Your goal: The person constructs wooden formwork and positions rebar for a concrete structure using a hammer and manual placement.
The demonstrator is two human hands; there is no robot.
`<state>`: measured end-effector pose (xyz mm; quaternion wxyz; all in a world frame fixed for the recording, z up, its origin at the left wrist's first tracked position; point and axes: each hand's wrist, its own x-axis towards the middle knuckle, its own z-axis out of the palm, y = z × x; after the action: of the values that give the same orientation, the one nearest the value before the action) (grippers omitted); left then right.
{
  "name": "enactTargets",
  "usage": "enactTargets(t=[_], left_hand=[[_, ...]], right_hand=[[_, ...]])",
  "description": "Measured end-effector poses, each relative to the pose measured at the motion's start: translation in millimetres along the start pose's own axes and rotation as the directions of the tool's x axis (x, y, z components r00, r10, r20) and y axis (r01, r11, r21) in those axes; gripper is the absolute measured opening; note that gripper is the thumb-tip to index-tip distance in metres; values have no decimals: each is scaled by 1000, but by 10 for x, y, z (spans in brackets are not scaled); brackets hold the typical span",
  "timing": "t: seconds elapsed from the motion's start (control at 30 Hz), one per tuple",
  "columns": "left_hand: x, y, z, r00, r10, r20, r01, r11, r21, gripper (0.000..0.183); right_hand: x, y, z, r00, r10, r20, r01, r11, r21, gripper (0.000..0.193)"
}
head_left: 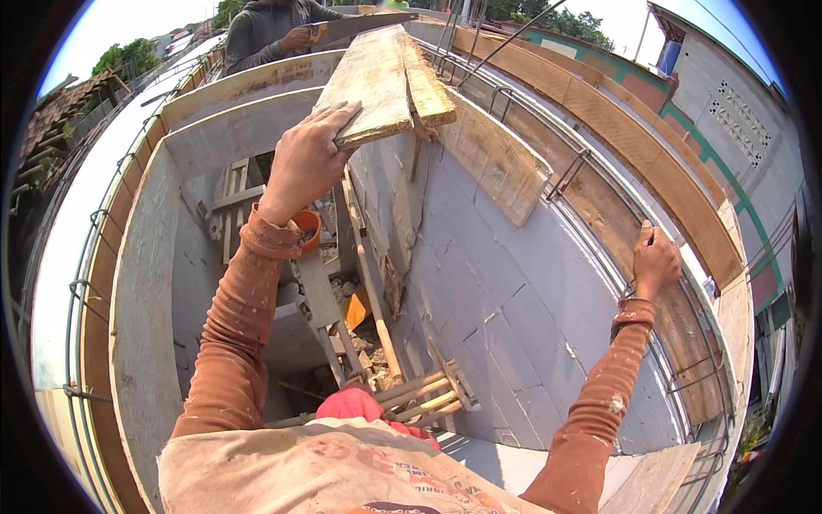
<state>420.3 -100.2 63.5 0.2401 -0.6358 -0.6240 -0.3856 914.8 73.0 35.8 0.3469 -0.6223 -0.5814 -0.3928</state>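
Observation:
My left hand (306, 158) grips the near end of a rough wooden plank (377, 81) made of two boards nailed together. The plank slopes up and away toward another person (270, 30) in a grey top at the far end, who holds something at its top. My right hand (655, 259) rests closed on a steel rebar (616, 274) running along the top of the grey wall formwork (514, 300). Both my sleeves are rust orange.
Below me is a deep pit between formwork panels, with a wooden ladder (377, 291), an orange bucket (306, 227), rubble and a red cap (351, 403). Plywood boards (497, 158) and rebar cages (81, 291) line the wall tops. Buildings stand at the right.

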Motion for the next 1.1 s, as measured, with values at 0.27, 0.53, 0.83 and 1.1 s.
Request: enactTargets(t=[0.27,0.53,0.83,1.1], left_hand=[[-9,-4,11,1000,4,-5,-4,1000,9,44],[-22,23,12,1000,2,-21,-1,1000,19,45],[-26,23,13,999,10,-36,-10,1000,-1,46],[-38,28,24,997,15,-71,-14,1000,14,45]], right_hand=[[-11,-9,-1,999,27,33,-27,1000,4,34],[-5,18,26,999,12,48,-12,1000,2,38],[-4,-14,-11,1000,11,9,-12,1000,20,35],[-3,-23,-16,1000,22,19,-22,1000,-5,35]])
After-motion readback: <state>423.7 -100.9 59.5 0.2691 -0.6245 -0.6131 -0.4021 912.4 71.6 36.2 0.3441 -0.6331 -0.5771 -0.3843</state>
